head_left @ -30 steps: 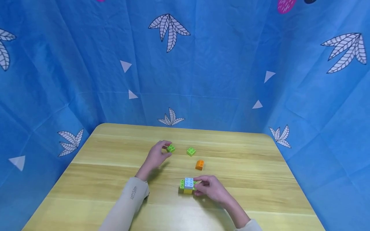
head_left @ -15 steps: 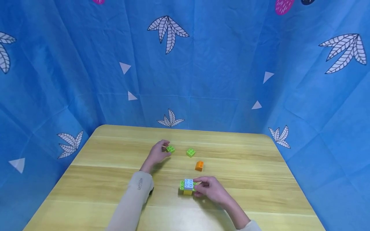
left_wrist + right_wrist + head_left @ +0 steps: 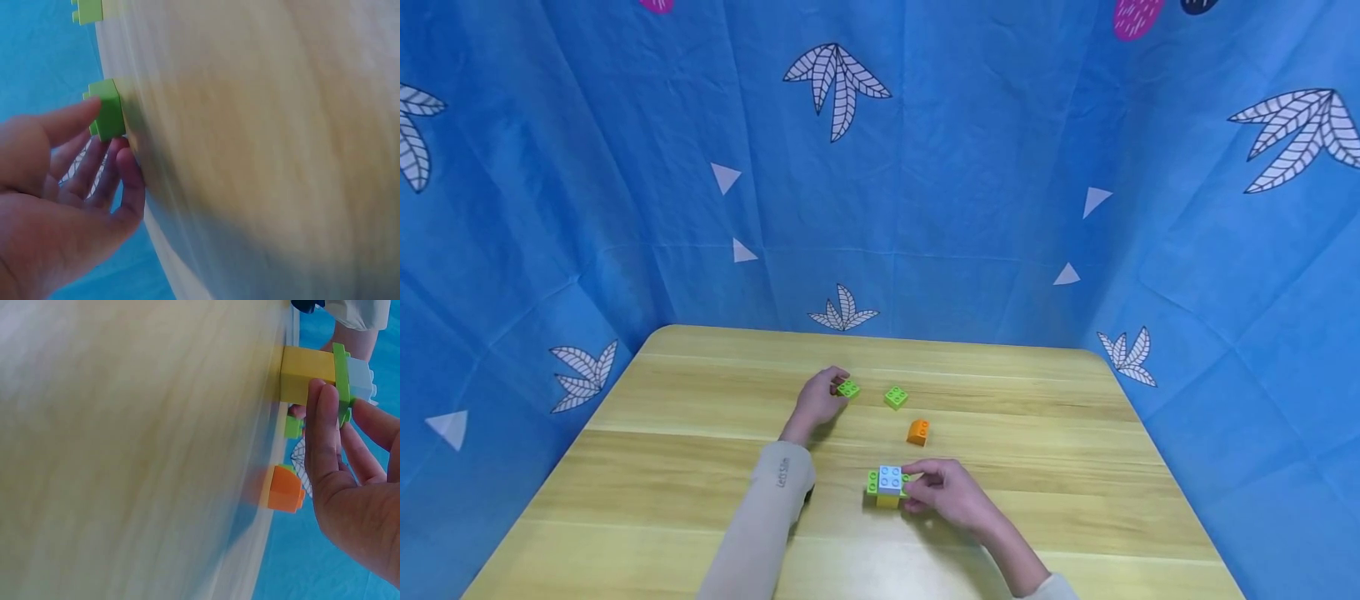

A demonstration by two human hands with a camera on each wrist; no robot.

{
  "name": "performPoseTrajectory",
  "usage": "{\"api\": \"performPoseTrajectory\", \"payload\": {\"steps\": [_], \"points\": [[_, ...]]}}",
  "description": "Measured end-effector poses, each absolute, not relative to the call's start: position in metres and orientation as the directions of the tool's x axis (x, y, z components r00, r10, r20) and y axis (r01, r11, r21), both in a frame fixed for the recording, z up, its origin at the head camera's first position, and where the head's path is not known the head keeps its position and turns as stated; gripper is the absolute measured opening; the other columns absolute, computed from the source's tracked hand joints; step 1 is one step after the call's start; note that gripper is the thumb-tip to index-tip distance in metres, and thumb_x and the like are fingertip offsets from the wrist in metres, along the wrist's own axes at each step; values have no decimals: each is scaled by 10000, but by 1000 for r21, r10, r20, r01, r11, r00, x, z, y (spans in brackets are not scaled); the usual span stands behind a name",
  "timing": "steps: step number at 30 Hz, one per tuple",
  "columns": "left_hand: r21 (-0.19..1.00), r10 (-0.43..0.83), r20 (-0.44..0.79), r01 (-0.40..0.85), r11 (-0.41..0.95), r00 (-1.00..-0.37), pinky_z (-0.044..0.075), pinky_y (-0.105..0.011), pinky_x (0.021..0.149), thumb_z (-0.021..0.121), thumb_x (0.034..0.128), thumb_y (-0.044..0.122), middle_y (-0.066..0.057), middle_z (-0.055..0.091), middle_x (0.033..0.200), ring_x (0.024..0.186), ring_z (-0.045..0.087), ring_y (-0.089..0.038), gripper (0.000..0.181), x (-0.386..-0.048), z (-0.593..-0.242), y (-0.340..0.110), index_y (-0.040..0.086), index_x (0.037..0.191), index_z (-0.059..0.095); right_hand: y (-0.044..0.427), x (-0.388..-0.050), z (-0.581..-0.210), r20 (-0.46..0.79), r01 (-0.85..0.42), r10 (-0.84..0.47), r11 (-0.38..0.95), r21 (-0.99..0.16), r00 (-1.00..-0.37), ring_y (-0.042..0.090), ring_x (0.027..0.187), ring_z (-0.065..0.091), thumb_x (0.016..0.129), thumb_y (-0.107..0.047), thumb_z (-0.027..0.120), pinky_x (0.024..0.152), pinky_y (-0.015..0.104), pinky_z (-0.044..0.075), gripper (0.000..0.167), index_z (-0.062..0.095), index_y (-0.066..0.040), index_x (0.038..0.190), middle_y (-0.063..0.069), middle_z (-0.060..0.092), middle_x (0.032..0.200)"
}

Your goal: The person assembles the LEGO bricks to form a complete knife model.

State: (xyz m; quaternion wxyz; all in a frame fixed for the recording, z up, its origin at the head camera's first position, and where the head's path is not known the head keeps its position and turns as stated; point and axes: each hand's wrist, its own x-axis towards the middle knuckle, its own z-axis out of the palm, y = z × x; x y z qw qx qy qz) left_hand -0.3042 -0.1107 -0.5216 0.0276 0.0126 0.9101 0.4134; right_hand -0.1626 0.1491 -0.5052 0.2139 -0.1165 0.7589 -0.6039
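Note:
My left hand [image 3: 820, 397] is at the far left-middle of the table, pinching a small green building brick [image 3: 848, 389] from its left side. In the left wrist view the thumb lies against this green brick [image 3: 110, 114], with the other fingers beyond and below it. Closer to me stands a small stack made of a yellow brick [image 3: 306, 374], a thin green plate [image 3: 341, 381] and a light blue brick [image 3: 890, 479] on top. My right hand [image 3: 953, 493] holds the stack by the right end of the green plate, thumb and fingers on either side.
A second green brick [image 3: 896, 397] lies right of the left hand. Between it and the stack is an orange curved brick [image 3: 918, 432]. The wooden table [image 3: 1037, 433] is bordered by a blue patterned curtain [image 3: 970, 208] at the back and sides.
The left hand and its green brick have shifted slightly to the right, and the left forearm has swung right. The right hand and the stack have stayed in place.

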Motion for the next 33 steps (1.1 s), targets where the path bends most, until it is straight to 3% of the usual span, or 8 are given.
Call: {"api": "performPoseTrajectory", "payload": {"steps": [18,33], "points": [[710,27,-52,-18,704,-998,497,-501,1082,739,927,46,-151,652,1307,1202,613,-327,421,-306,-521,-106,87,1335,643,148,-166,-508,-187,89,-445,233,-968,-876,314,892,747,974,-75,691,831,377,642,414,601,95,1341,173,727,1051],[735,122,-24,65,675,-992,539,-461,1021,695,974,61,-140,658,1271,1128,629,-287,365,-299,-518,-101,62,1335,645,148,-164,-508,-198,92,-429,255,-963,-881,286,873,747,960,-70,700,824,353,641,419,605,87,1337,163,726,1027]]}}
